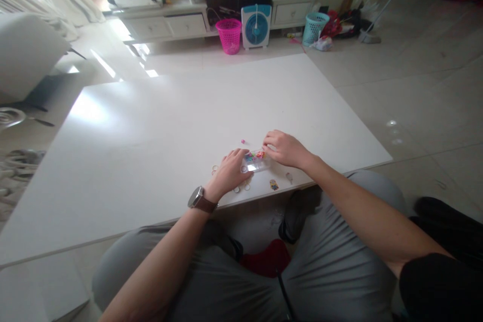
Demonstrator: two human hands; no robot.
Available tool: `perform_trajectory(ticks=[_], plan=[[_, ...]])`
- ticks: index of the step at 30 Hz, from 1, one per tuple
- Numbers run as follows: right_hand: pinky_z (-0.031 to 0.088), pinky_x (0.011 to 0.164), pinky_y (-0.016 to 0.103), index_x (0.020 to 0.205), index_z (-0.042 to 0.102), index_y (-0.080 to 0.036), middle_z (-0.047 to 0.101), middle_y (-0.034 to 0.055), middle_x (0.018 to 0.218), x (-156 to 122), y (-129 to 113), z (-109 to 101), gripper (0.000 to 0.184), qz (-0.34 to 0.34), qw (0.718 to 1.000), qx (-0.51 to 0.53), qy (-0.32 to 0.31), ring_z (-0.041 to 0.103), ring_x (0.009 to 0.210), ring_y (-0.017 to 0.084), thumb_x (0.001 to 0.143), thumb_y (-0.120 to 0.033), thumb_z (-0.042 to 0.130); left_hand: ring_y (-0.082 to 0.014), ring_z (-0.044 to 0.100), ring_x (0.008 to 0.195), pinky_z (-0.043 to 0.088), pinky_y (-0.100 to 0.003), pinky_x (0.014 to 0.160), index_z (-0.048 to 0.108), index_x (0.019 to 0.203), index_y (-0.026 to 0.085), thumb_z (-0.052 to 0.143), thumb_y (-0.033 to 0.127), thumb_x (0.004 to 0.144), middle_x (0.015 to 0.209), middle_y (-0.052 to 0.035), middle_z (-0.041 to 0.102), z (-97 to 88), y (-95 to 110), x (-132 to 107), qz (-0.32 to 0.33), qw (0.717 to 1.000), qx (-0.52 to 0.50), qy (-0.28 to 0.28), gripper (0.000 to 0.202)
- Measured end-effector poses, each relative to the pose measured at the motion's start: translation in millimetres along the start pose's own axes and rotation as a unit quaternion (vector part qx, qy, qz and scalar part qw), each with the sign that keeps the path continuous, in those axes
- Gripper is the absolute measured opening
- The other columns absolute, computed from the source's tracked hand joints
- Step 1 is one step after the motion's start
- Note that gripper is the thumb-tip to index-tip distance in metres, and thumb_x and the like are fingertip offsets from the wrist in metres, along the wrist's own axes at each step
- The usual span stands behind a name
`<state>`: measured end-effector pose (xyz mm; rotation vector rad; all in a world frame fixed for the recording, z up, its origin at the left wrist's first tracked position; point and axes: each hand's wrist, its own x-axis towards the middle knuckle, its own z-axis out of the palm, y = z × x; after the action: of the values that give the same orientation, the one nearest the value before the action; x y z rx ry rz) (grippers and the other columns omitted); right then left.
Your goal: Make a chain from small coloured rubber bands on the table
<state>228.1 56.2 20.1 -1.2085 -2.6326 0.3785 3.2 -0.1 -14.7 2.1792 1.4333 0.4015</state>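
A small clear plastic box (258,166) lies near the front edge of the white table, with small colourful pieces (260,154) in its back part. My left hand (231,171) grips the box from the left, thumb at its front and fingers at its back. At the box's back right corner is my right hand (283,148), fingers bent together; whatever is between the fingertips is hidden. A small pink piece (243,141) lies just behind the box. In front of it are a yellow-and-blue cartoon figure (273,184) and a small pale charm (289,177).
Several small rings (247,187) lie about my left hand. The white table (169,131) stretches far to the left and back. Beyond it on the floor stand a pink basket (229,37), a blue box fan (256,27) and a light blue basket (315,27).
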Motion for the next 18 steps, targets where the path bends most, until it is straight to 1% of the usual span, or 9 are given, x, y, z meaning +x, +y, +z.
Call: perform_trajectory(ticks=[2, 4, 5, 7, 10, 12, 14, 18], plan=[[0.042, 0.085, 0.032, 0.088, 0.072, -0.017, 0.068, 0.0098, 0.096, -1, 0, 0, 0.024, 0.005, 1.0, -0.01, -0.005, 0.058, 0.095, 0.023, 0.099, -0.024, 0.051, -0.0326, 0.055, 0.124, 0.046, -0.049, 0.104, 0.053, 0.133, 0.025, 0.074, 0.04, 0.082, 0.131, -0.0111, 0.061, 1.3, -1, 1, -0.002, 1.0, -0.007, 0.005, 0.057], [0.042, 0.086, 0.032, 0.088, 0.072, -0.017, 0.069, 0.0097, 0.097, -1, 0, 1, 0.024, 0.003, 1.0, -0.012, -0.015, 0.058, 0.096, 0.023, 0.099, -0.024, 0.052, -0.0311, 0.054, 0.126, 0.044, -0.048, 0.107, 0.054, 0.132, 0.023, 0.065, 0.049, 0.09, 0.133, -0.0115, 0.06, 2.4, -2, 3, -0.01, 0.999, -0.025, 0.02, 0.051], [0.042, 0.086, 0.032, 0.088, 0.073, -0.017, 0.069, 0.0096, 0.098, -2, -1, 1, 0.024, 0.001, 1.0, -0.012, -0.019, 0.059, 0.096, 0.023, 0.099, -0.024, 0.053, -0.0299, 0.053, 0.128, 0.043, -0.047, 0.108, 0.055, 0.131, 0.023, 0.058, 0.051, 0.095, 0.135, -0.0117, 0.059, 2.7, -3, 4, -0.015, 0.999, -0.035, 0.032, 0.047], [0.042, 0.086, 0.032, 0.087, 0.073, -0.017, 0.069, 0.0094, 0.098, -2, -1, 3, 0.024, -0.003, 1.0, -0.012, -0.023, 0.059, 0.096, 0.022, 0.099, -0.025, 0.054, -0.0276, 0.051, 0.13, 0.04, -0.046, 0.111, 0.058, 0.128, 0.021, 0.048, 0.05, 0.1, 0.139, -0.0115, 0.057, 2.5, -5, 8, -0.024, 0.997, -0.045, 0.061, 0.041], [0.042, 0.086, 0.033, 0.087, 0.074, -0.017, 0.069, 0.0094, 0.097, -3, -2, 3, 0.024, -0.006, 1.0, -0.014, -0.023, 0.06, 0.096, 0.023, 0.099, -0.026, 0.054, -0.0271, 0.047, 0.134, 0.037, -0.046, 0.115, 0.06, 0.129, 0.02, 0.046, 0.047, 0.102, 0.146, -0.0109, 0.054, 1.7, -8, 13, -0.024, 0.995, -0.036, 0.09, 0.041], [0.043, 0.086, 0.033, 0.087, 0.074, -0.017, 0.07, 0.0095, 0.098, -3, -2, 3, 0.024, -0.009, 0.999, -0.015, -0.029, 0.06, 0.096, 0.023, 0.099, -0.026, 0.055, -0.0276, 0.041, 0.142, 0.035, -0.049, 0.117, 0.059, 0.132, 0.021, 0.044, 0.047, 0.103, 0.153, -0.0104, 0.051, 2.2, -11, 15, -0.015, 0.996, -0.025, 0.088, 0.042], [0.043, 0.086, 0.033, 0.087, 0.075, -0.017, 0.07, 0.0094, 0.099, -4, -2, 2, 0.024, -0.01, 0.999, -0.014, -0.034, 0.061, 0.096, 0.022, 0.098, -0.025, 0.055, -0.0278, 0.035, 0.147, 0.031, -0.051, 0.12, 0.059, 0.134, 0.022, 0.042, 0.048, 0.103, 0.158, -0.0095, 0.047, 4.1, -14, 17, -0.009, 0.997, -0.015, 0.074, 0.043], [0.044, 0.085, 0.032, 0.086, 0.077, -0.017, 0.071, 0.009, 0.1, -5, -1, 3, 0.025, -0.008, 0.999, -0.005, -0.032, 0.062, 0.096, 0.022, 0.097, -0.027, 0.058, -0.028, 0.035, 0.149, 0.023, -0.054, 0.124, 0.061, 0.132, 0.024, 0.04, 0.046, 0.104, 0.157, -0.0081, 0.049, 10.1, -20, 20, -0.008, 0.998, -0.003, 0.058, 0.041]])
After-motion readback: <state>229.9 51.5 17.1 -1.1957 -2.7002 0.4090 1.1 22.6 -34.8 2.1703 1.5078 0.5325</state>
